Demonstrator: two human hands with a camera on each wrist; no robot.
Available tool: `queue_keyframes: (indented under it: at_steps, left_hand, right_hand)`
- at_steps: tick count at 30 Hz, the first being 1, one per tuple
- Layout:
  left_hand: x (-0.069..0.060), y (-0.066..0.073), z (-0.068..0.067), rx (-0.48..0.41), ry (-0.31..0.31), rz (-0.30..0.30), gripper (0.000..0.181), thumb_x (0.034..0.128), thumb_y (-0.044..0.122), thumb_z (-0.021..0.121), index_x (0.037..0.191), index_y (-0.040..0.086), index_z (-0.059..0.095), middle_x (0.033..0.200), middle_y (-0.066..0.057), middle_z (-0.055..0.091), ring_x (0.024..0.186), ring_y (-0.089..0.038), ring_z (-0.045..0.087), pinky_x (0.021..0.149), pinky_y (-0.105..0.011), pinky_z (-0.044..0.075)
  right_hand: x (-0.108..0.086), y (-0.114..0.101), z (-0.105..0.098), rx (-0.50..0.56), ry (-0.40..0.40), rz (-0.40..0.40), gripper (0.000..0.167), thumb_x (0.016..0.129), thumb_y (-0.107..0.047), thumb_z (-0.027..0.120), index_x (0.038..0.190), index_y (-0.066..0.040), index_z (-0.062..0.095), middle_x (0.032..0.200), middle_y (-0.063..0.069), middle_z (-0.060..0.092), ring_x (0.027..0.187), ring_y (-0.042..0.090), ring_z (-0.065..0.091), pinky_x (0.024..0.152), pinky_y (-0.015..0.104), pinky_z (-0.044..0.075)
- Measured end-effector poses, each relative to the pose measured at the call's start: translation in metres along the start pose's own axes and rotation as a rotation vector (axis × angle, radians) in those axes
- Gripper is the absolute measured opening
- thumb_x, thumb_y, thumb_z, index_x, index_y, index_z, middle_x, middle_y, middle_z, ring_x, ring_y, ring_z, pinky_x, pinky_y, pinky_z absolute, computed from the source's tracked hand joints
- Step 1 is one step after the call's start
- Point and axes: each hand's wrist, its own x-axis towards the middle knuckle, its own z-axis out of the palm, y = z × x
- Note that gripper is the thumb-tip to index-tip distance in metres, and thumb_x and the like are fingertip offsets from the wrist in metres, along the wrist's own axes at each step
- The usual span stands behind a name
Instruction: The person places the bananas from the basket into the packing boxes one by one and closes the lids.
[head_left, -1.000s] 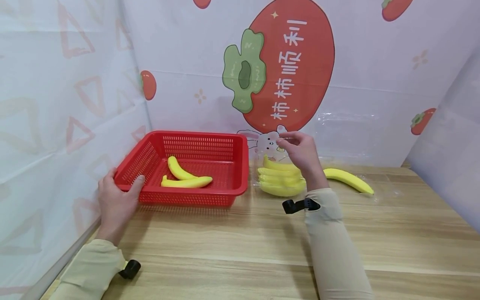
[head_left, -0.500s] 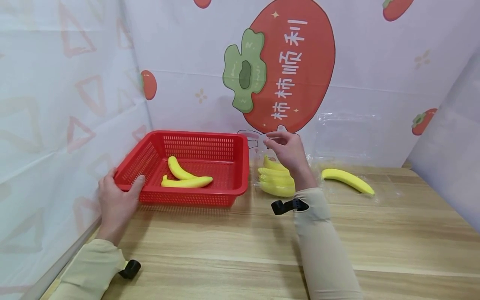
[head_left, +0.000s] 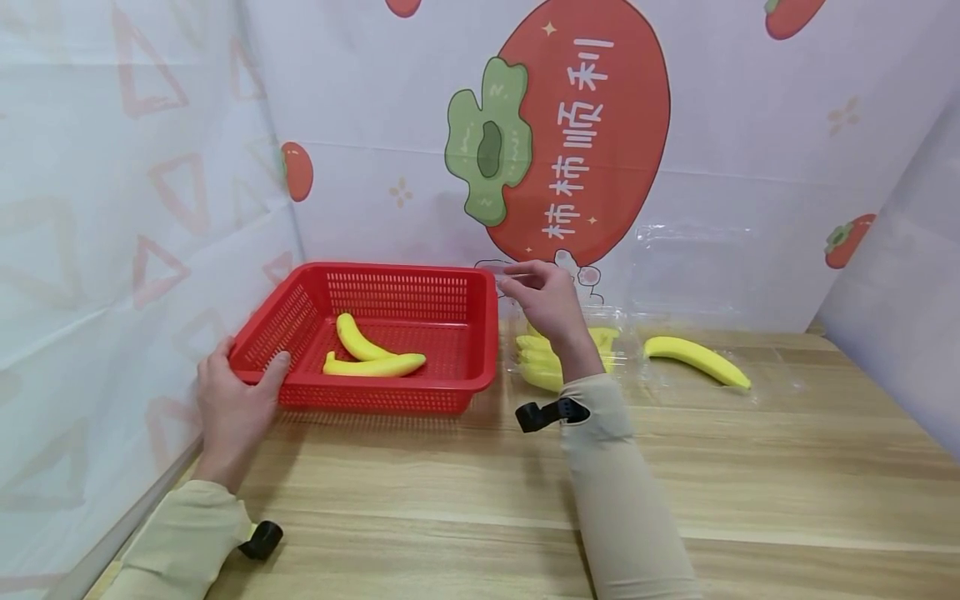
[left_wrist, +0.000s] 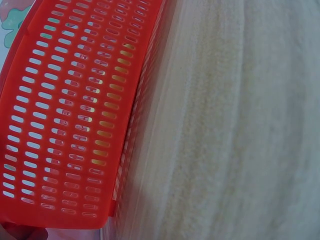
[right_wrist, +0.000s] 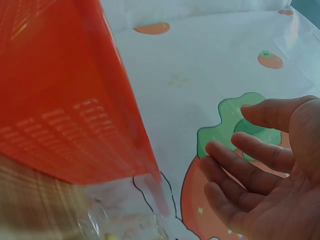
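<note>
At the left, my left hand (head_left: pixel 234 402) grips the near left corner of a red plastic basket (head_left: pixel 360 393), its thumb over the rim. Inside the basket lie two yellow bananas, one curved banana (head_left: pixel 362 337) touching another banana (head_left: pixel 375 365). My right hand (head_left: pixel 546 304) is raised just right of the basket, above a clear plastic box (head_left: pixel 619 367). In the right wrist view, that right hand (right_wrist: pixel 260 175) has loosely bent fingers and holds nothing. Several bananas (head_left: pixel 537 364) are stacked in the box, partly hidden by the right wrist.
A single banana (head_left: pixel 697 361) lies on the right, among clear plastic packaging. Another clear plastic tray (head_left: pixel 693 267) leans on the printed cloth backdrop (head_left: pixel 360 108). A white cloth wall (head_left: pixel 135 250) borders the left side of the wooden table (head_left: pixel 420 500).
My right hand has moved left, from over the clear box towards the basket's right edge, staying empty. The left hand and the basket have kept their place.
</note>
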Motion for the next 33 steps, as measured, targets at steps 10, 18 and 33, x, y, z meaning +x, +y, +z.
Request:
queue_keyframes:
  at_steps: [10, 18, 33]
  left_hand:
    - [0.001, -0.002, 0.000, -0.010, -0.003, -0.003, 0.091, 0.1024, 0.048, 0.061, 0.170, 0.006, 0.017, 0.162, -0.026, 0.033, 0.142, -0.041, 0.040, 0.116, -0.062, 0.044]
    - [0.001, -0.002, 0.001, -0.006, -0.004, -0.001, 0.090, 0.1027, 0.047, 0.060, 0.170, 0.006, 0.017, 0.163, -0.025, 0.033, 0.143, -0.041, 0.040, 0.116, -0.062, 0.045]
    - [0.002, -0.002, 0.001, -0.002, 0.034, 0.025, 0.085, 0.1022, 0.042, 0.062, 0.167, 0.003, 0.023, 0.159, -0.029, 0.036, 0.141, -0.043, 0.041, 0.115, -0.060, 0.042]
  right_hand:
    - [-0.002, -0.008, 0.025, 0.052, -0.038, 0.012, 0.035, 0.098, -0.028, 0.076, 0.132, -0.018, 0.075, 0.126, 0.004, 0.073, 0.116, 0.025, 0.068, 0.098, 0.041, 0.062]
    - [-0.004, -0.013, 0.038, 0.051, -0.047, 0.016, 0.034, 0.098, -0.027, 0.076, 0.130, -0.017, 0.075, 0.127, 0.005, 0.071, 0.116, 0.026, 0.067, 0.099, 0.045, 0.063]
    - [-0.008, -0.023, 0.065, -0.006, -0.104, 0.015, 0.034, 0.098, -0.032, 0.076, 0.128, -0.017, 0.076, 0.120, 0.003, 0.072, 0.112, 0.023, 0.066, 0.096, 0.042, 0.062]
